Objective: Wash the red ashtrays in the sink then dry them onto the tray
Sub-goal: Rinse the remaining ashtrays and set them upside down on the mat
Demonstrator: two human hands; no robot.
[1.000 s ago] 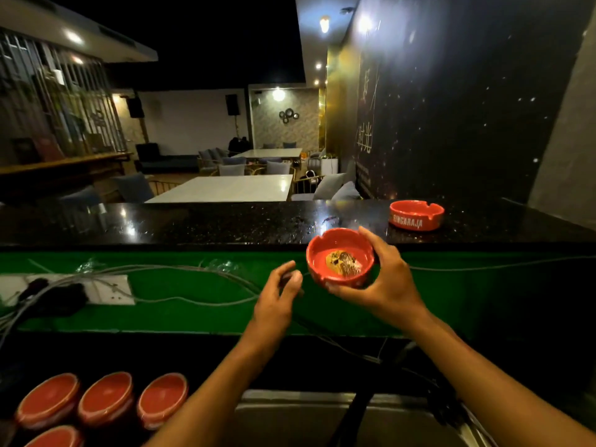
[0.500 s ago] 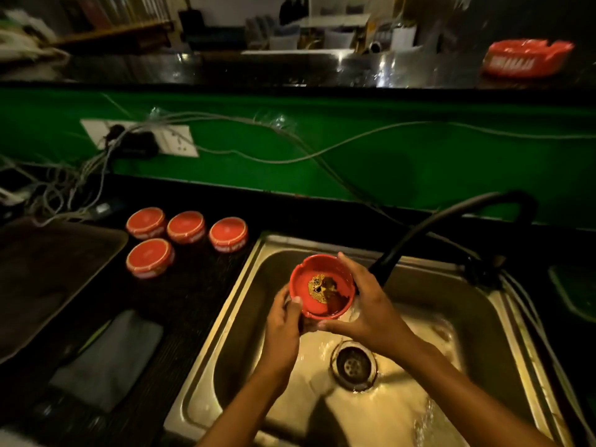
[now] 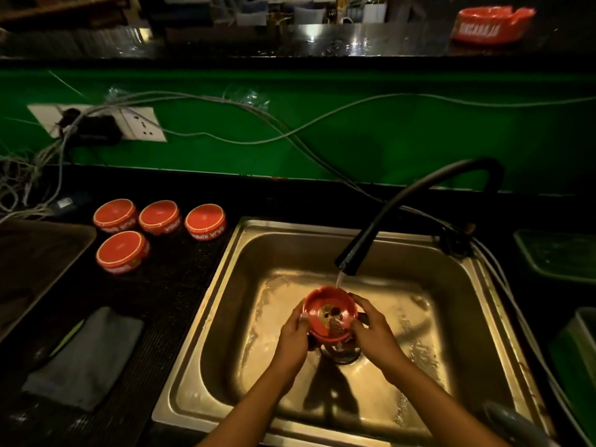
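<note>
A red ashtray [image 3: 325,304] with brown ash and butts inside sits low in the steel sink [image 3: 245,253], just above the drain. My left hand [image 3: 292,340] grips its left rim and my right hand [image 3: 375,333] grips its right rim. A thin stream of water falls from the black tap [image 3: 350,261] onto the ashtray's far edge. Several red ashtrays [image 3: 161,217] lie upside down on the dark counter left of the sink. One more red ashtray [image 3: 490,25] stands on the high bar top at the upper right. A dark tray [image 3: 38,253] lies at the far left.
A folded grey cloth [image 3: 87,356] lies on the counter left of the sink. Loose cables and a wall socket [image 3: 142,124] run along the green wall. Green plastic containers [image 3: 561,256] sit to the right of the sink.
Both hands have carried the ashtray from the bar top down into the sink and lowered it under the tap. My left hand has come to grip its rim, and my view has tilted downward.
</note>
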